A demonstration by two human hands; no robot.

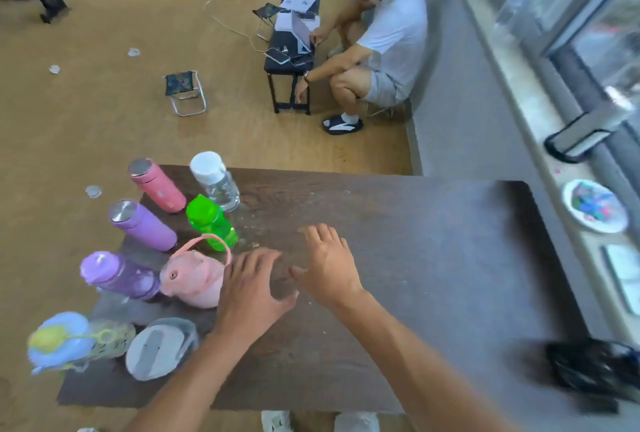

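Observation:
Both my hands hover over the dark wooden table with fingers spread and nothing in them. My left hand is just right of a pink round bottle with a loop handle. My right hand is further right over bare tabletop. Several bottles stand along the table's left side: a pink flask, a clear bottle with a white cap, a green bottle, a purple flask, a translucent purple bottle, a light blue bottle with a yellow cap and a clear grey-lidded cup.
A black object lies at the table's near right corner. Beyond the table a person crouches by a low black bench with a laptop. A folding stool stands on the floor. A window ledge with a plate runs along the right.

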